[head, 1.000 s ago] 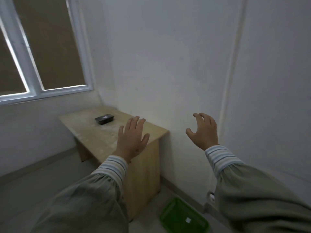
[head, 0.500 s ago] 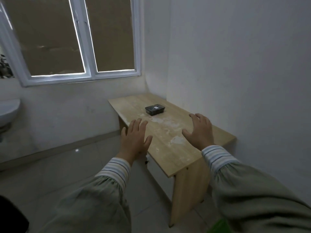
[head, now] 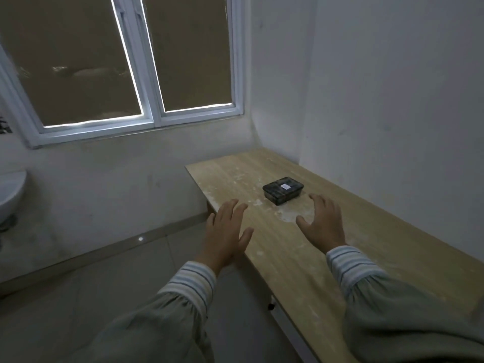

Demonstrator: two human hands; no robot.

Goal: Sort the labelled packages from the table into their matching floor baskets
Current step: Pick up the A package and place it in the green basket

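Small white label [head: 285,186] on black package [head: 282,193], print seemingly illegible.

— What's the table [head: 340,244] under the hands made of?

— Pale wood grain, matt, with chalky white smears rubbed into the top just ahead of the right hand [head: 320,224].

— And the box [head: 283,190] beyond the fingers?

— Dark plastic with a slight sheen, and a small white paper label on its lid.

— The sleeves?

— Soft matt cloth, greyish green, ending in ribbed striped knit cuffs [head: 192,280] at both wrists.

— Left of the left hand [head: 226,235]?

— Smooth floor tiles [head: 78,310] with a dull gloss, rough painted wall [head: 117,184], and a glossy white window frame [head: 154,111] above.
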